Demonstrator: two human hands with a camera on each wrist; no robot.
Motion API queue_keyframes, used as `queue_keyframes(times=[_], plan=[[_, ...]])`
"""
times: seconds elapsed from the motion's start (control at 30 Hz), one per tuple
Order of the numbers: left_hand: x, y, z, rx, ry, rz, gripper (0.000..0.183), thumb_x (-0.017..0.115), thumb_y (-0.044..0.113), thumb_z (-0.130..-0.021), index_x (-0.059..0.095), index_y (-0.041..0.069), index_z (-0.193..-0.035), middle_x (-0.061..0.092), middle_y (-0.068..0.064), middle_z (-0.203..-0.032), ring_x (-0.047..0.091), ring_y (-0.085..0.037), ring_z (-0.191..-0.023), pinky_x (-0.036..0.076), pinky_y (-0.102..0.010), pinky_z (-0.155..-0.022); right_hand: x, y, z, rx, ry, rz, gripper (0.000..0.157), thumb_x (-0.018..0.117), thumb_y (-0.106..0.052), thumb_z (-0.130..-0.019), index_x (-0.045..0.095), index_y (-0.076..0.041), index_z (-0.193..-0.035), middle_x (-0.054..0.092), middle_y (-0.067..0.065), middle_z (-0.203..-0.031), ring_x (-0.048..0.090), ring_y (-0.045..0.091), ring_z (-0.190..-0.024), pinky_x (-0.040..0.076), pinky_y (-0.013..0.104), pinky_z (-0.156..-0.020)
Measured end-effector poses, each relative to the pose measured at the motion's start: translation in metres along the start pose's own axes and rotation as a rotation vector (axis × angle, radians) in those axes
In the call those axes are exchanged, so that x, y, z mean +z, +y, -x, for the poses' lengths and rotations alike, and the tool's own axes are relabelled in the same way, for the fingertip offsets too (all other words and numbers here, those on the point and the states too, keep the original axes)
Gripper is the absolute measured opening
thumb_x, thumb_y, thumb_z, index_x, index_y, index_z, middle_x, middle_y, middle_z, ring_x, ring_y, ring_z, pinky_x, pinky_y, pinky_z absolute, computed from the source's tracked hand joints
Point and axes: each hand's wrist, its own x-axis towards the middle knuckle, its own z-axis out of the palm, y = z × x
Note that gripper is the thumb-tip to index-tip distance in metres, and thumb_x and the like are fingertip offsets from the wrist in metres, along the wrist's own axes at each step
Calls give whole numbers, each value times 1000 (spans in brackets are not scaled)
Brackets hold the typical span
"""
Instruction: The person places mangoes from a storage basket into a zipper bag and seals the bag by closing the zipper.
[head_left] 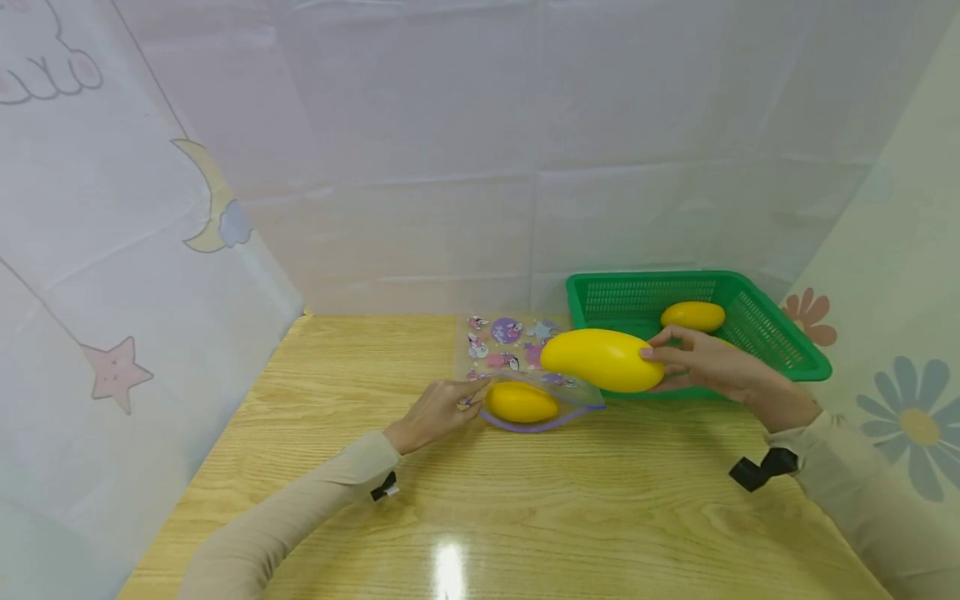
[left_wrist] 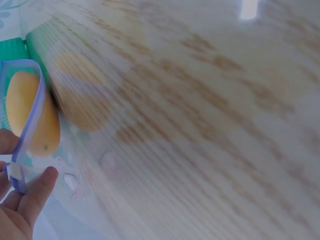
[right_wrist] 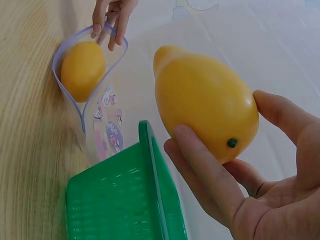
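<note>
My right hand (head_left: 705,364) holds a yellow mango (head_left: 592,358) above the table, between the green basket and a clear zip bag (head_left: 504,337). In the right wrist view, thumb and fingers grip the mango around its end with the dark green stem spot (right_wrist: 232,143). The bag lies with its purple-edged mouth gaping toward me, and another mango (head_left: 522,403) sits just inside. At the left corner of that mouth, my left hand (head_left: 435,414) pinches the bag's edge. A white slider (left_wrist: 15,171) shows beside its fingers in the left wrist view.
The green basket (head_left: 645,277) stands at the back right of the wooden table (head_left: 525,517). Inside it lies a mango (head_left: 693,316), and a bit more yellow shows behind my right hand. A printed sheet hangs as a wall (head_left: 420,167) behind the table.
</note>
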Motion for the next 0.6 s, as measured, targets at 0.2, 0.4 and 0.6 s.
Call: queue_keyframes(times=[0.2,0.4,0.6], plan=[[0,0,0,5,0,-20,40,73,1,-88,63,-5,-127,74,-15,-94,31,2,-44,30,-12,-40,6,4,0,-6,-10,20,27,57,-18,-102,44,1,-114,58,18,-116,67,31,-100,54,50,-88],[-1,1,0,-4,-10,-25,41,72,1,-88,63,-5,-128,74,-14,-94,36,1,-47,31,-12,-41,12,6,-1,-16,-49,8,26,57,-18,-102,44,2,-113,55,20,-119,66,31,-102,53,50,-89],[0,1,0,17,2,-23,42,73,-1,-87,62,-6,-127,74,-11,-90,27,4,-45,28,-11,-40,18,8,-3,-20,-74,1,25,56,-17,-102,45,2,-113,54,22,-118,66,32,-102,53,49,-88]])
